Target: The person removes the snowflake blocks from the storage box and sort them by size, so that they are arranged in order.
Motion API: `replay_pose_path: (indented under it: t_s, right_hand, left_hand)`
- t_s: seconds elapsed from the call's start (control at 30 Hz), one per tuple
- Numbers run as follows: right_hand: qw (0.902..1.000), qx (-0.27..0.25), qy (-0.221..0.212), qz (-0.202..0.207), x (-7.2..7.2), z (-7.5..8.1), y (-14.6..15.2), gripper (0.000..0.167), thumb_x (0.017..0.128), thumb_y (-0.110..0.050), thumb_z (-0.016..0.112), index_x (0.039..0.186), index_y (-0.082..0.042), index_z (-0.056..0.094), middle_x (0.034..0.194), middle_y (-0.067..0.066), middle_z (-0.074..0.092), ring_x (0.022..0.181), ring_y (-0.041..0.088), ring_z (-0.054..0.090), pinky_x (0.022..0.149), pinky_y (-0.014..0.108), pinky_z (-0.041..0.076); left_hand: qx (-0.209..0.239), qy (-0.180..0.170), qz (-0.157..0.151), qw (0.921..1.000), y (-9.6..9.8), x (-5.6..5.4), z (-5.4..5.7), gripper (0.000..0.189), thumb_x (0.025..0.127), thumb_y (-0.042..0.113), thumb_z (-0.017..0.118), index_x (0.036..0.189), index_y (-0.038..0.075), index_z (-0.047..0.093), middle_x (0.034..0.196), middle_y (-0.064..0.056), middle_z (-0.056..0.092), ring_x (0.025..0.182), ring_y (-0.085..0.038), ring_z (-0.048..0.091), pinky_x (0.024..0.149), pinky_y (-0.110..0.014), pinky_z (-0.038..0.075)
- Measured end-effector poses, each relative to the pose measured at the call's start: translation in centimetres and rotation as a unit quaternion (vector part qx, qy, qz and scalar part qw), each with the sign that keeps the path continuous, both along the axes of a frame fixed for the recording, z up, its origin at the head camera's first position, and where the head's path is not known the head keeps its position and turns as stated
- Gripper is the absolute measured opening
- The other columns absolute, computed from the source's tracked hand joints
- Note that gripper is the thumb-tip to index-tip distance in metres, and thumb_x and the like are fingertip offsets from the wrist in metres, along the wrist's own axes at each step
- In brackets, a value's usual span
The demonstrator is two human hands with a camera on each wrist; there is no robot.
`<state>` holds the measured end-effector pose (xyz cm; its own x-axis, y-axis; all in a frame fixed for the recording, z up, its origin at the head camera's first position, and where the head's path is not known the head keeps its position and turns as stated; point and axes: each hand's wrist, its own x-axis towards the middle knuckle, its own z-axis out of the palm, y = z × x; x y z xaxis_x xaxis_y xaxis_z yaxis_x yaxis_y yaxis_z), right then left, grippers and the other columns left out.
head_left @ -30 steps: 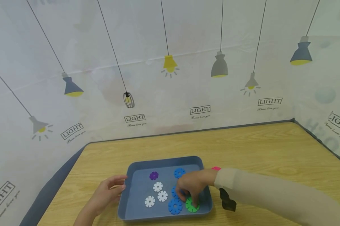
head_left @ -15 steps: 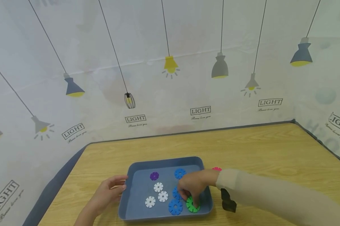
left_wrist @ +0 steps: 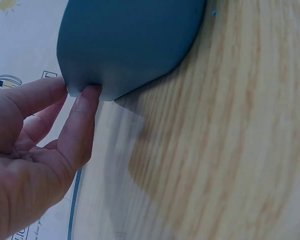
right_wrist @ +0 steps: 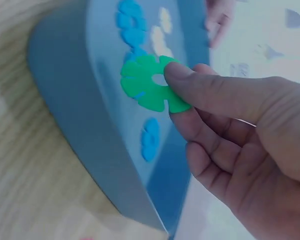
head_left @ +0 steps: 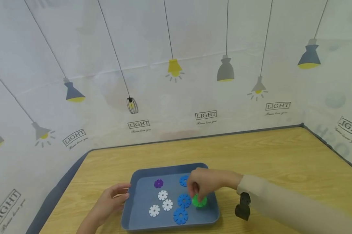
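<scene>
My right hand (head_left: 206, 182) pinches a green notched plastic disc (head_left: 199, 201) between thumb and fingers over the right side of the blue tray (head_left: 170, 169). In the right wrist view the green disc (right_wrist: 145, 82) is tilted, its centre hole showing beside the thumb. My left hand (head_left: 110, 201) touches the tray's left side with extended fingertips; the left wrist view has them at the outer wall (left_wrist: 125, 45). In the tray lie blue notched discs (head_left: 180, 216), several smaller white ones (head_left: 167, 205) and a purple one (head_left: 158, 184). The right hand partly covers the farthest blue disc (head_left: 183, 181).
The tray stands near the front of a wooden table (head_left: 266, 156). A wall covering (head_left: 176, 97) printed with lamps rises behind the table. A black device (head_left: 243, 206) is strapped at the right wrist. A sliver of pink (right_wrist: 87, 238) shows at the right wrist view's bottom edge.
My right hand has picked up the green disc and moved away from me and upward. The blue disc it was covering now shows. The left hand stays at the tray.
</scene>
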<state>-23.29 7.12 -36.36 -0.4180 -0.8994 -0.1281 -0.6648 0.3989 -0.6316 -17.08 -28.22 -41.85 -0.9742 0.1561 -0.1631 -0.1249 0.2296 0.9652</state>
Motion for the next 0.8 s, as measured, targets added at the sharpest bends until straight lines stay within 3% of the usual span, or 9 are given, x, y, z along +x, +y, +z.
replay_pose_path:
  t_s: [0.23, 0.4, 0.57, 0.8]
  right_hand:
    - [0.9964, -0.053, -0.001, -0.066, -1.2, 1.2, 3.4, 0.018, 0.073, 0.000, 0.075, 0.077, -0.012, 0.062, 0.072, -0.006, 0.057, 0.063, 0.005, 0.051, 0.058, 0.022, 0.049]
    - [0.9893, -0.083, 0.001, -0.120, -2.5, 1.2, 6.6, 0.017, 0.073, 0.001, 0.074, 0.079, -0.010, 0.061, 0.072, -0.003, 0.057, 0.064, 0.009, 0.052, 0.059, 0.025, 0.049]
    - [0.9807, -0.106, 0.012, -0.164, -3.4, 0.5, 10.0, 0.016, 0.073, 0.000, 0.074, 0.080, -0.006, 0.061, 0.074, -0.001, 0.058, 0.067, 0.012, 0.054, 0.060, 0.026, 0.050]
    - [0.9719, -0.093, 0.002, -0.216, -4.1, -1.7, 13.4, 0.014, 0.073, -0.003, 0.074, 0.080, -0.003, 0.063, 0.073, -0.001, 0.058, 0.067, 0.012, 0.054, 0.059, 0.025, 0.049]
  left_hand:
    - [-0.012, -0.003, 0.004, 0.9999, -0.2, 0.1, -0.1, 0.048, 0.090, 0.011, 0.059, 0.129, -0.010, 0.041, 0.122, -0.025, 0.047, 0.100, -0.026, 0.055, 0.078, -0.042, 0.051]
    - [-0.018, -0.009, 0.010, 0.9997, -0.2, 0.1, -0.1, 0.048, 0.089, 0.012, 0.061, 0.129, -0.009, 0.043, 0.121, -0.023, 0.048, 0.101, -0.026, 0.055, 0.079, -0.041, 0.051]
    - [-0.013, -0.007, 0.001, 0.9999, -0.2, 0.3, -0.1, 0.051, 0.089, 0.014, 0.061, 0.129, -0.010, 0.041, 0.121, -0.024, 0.048, 0.101, -0.026, 0.055, 0.080, -0.041, 0.051]
    - [-0.010, -0.007, -0.005, 0.9999, -0.1, 0.0, -0.1, 0.052, 0.089, 0.015, 0.061, 0.129, -0.010, 0.041, 0.122, -0.024, 0.048, 0.102, -0.026, 0.055, 0.081, -0.042, 0.051]
